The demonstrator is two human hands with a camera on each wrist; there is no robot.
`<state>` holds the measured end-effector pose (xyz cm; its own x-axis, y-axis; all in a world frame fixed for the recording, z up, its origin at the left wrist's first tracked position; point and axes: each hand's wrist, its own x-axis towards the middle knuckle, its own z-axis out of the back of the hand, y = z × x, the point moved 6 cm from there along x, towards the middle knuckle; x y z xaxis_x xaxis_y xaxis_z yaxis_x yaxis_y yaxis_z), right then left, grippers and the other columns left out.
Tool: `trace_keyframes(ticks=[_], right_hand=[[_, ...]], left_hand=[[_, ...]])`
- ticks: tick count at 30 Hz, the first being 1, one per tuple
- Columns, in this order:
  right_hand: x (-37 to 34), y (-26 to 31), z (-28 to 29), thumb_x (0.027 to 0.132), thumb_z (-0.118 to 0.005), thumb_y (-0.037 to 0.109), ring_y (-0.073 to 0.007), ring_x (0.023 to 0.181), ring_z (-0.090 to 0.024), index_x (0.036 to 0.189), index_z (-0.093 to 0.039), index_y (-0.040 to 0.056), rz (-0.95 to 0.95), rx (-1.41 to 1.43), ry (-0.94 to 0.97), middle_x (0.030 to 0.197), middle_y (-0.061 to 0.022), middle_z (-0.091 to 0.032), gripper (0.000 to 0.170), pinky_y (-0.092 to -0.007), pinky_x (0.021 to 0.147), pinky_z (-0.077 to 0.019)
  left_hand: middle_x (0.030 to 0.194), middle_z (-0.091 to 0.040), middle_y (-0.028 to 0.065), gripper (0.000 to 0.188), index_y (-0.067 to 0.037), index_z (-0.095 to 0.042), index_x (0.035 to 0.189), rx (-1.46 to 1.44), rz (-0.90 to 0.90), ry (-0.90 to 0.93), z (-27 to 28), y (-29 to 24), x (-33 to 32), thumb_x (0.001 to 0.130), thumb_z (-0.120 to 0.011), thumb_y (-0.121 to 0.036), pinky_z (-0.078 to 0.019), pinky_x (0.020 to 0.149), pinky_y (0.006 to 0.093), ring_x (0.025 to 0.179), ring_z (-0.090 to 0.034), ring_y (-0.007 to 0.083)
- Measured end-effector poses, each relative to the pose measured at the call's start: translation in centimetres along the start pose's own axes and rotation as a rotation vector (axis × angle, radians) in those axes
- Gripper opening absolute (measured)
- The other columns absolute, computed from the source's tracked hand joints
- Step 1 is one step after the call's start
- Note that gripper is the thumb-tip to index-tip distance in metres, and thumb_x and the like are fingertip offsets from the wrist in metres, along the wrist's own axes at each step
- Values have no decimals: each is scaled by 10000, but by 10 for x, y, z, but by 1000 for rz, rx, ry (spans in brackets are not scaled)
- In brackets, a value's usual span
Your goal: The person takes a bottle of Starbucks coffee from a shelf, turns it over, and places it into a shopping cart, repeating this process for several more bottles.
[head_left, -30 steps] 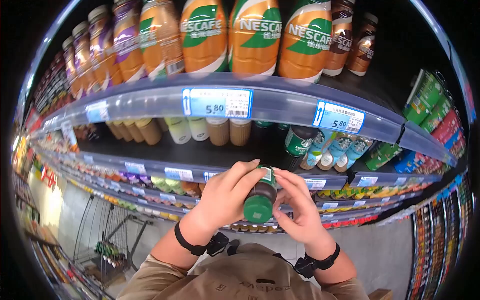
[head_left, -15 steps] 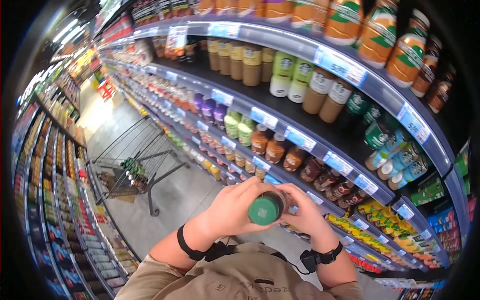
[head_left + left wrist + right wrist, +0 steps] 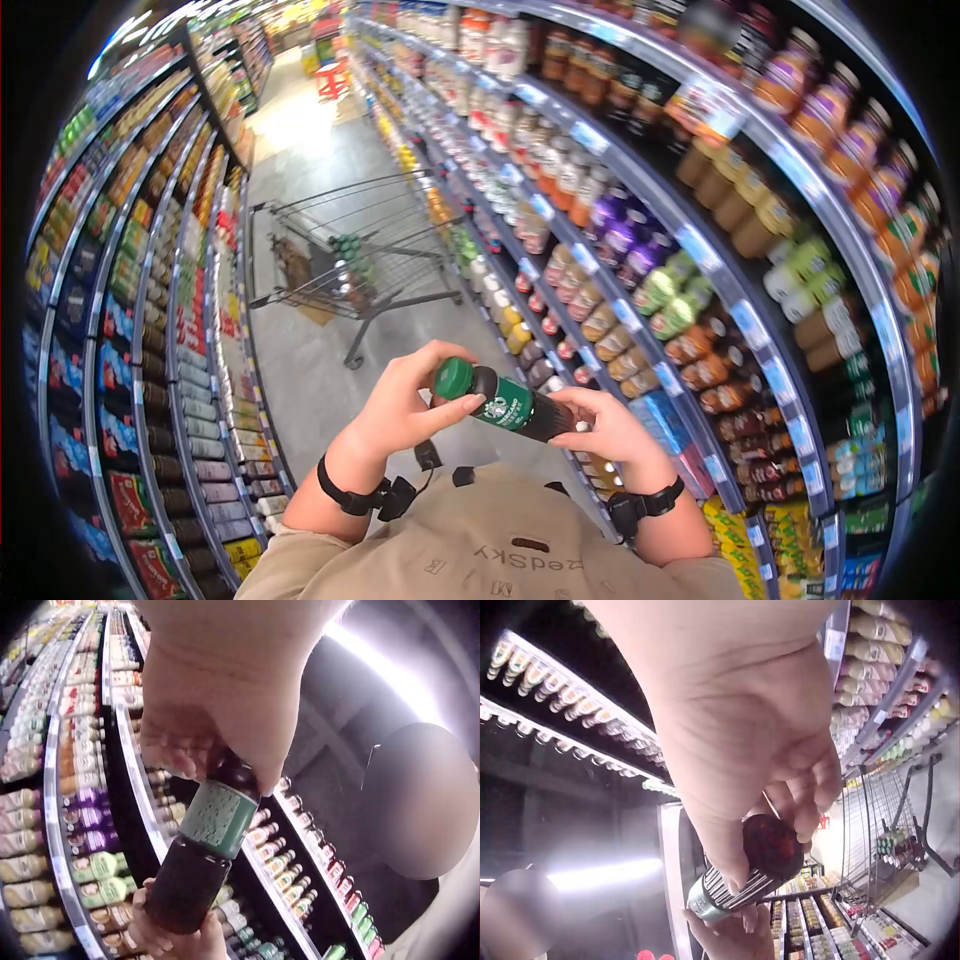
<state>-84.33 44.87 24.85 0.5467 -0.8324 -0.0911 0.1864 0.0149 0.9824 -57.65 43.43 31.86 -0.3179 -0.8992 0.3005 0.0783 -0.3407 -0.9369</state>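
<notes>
A dark bottle with a green cap and green label (image 3: 507,408) lies tilted between both hands in the head view. The left hand (image 3: 405,400) grips its cap end, thumb along the neck. At the base end, the right hand (image 3: 607,430) pinches the bottle between thumb and fingers. The left wrist view shows the bottle's label (image 3: 217,817) below the left hand (image 3: 217,697), with the right hand (image 3: 176,937) around the base. In the right wrist view the dark base (image 3: 772,846) sits at the fingertips of the right hand (image 3: 742,742).
A wire shopping cart (image 3: 385,245) holding green-topped bottles and a box stands in the aisle ahead. Long shelves of bottled drinks (image 3: 620,330) run along the right, priced on their edges. More stocked shelves (image 3: 150,300) line the left, and the grey floor (image 3: 300,400) runs between.
The view has swung left from the coffee shelf toward the aisle and cart. The bottle has turned from cap-toward-camera to lying sideways, its label showing; the right hand has shifted to its base.
</notes>
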Motion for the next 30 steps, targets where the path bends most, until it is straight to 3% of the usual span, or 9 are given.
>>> trace_keyframes(ticks=[4,7,11,21,23,24,25,29,30], right_hand=[[96,4,-50,859,-871,60,-87,947,-660,1358,-641,-3,-83,114,137,1104,-22,-738,552,-277,811,-530],[163,6,-89,876,-851,44,-89,987,-667,1365,-636,-4,-138,87,263,1160,-35,-741,537,-282,857,-530],[239,9,-134,898,-834,54,-93,1046,-666,1359,-634,-13,-179,166,409,1178,-37,-742,507,-282,895,-527],[351,-22,-148,929,-784,-1,-101,1090,-661,1363,-611,-22,-377,251,525,1211,-49,-723,467,-287,954,-543],[373,-36,-136,940,-774,0,-88,1041,-661,1349,-614,-26,-372,321,519,1181,-36,-727,440,-271,888,-545],[385,-49,-129,948,-783,45,-73,950,-650,1332,-629,-15,-389,339,509,1131,-25,-730,418,-258,776,-530],[401,-53,-121,948,-783,45,-73,950,-650,1332,-629,-15,-377,347,500,1131,-25,-730,418,-258,776,-530],[466,-70,-89,958,-796,141,-70,818,-610,1316,-651,12,-362,318,503,1034,-15,-715,406,-255,666,-491],[482,-71,-81,965,-794,173,-74,785,-601,1310,-657,17,-351,281,521,1010,-14,-705,402,-255,653,-489]], left_hand=[[736,-637,27,393,-57,-677,1204,242,101,5,103,21,-21,881,-855,-193,-473,569,291,619,-602,125],[852,-700,61,376,-21,-679,1204,355,229,15,165,29,-34,873,-830,-117,-487,607,291,651,-612,136],[843,-700,63,371,-25,-683,1212,368,321,-54,231,45,-46,880,-819,-119,-475,595,288,633,-597,140],[859,-706,58,353,-22,-656,1217,285,493,-149,303,125,-19,904,-795,-107,-494,640,290,695,-618,126],[855,-696,54,344,-22,-638,1209,327,512,-135,309,148,-2,913,-790,-106,-495,650,286,714,-622,120],[794,-665,42,328,-31,-613,1178,302,467,-177,314,160,9,924,-796,-129,-456,593,281,654,-587,106],[734,-635,29,321,-40,-589,1146,280,412,-218,321,168,24,934,-802,-152,-417,536,275,593,-553,92],[753,-639,23,321,-42,-565,1140,267,459,-197,343,194,86,941,-796,-141,-407,539,271,606,-541,76],[825,-623,20,303,-34,-567,1148,256,531,-190,349,201,101,949,-778,-122,-451,616,273,707,-553,82]])
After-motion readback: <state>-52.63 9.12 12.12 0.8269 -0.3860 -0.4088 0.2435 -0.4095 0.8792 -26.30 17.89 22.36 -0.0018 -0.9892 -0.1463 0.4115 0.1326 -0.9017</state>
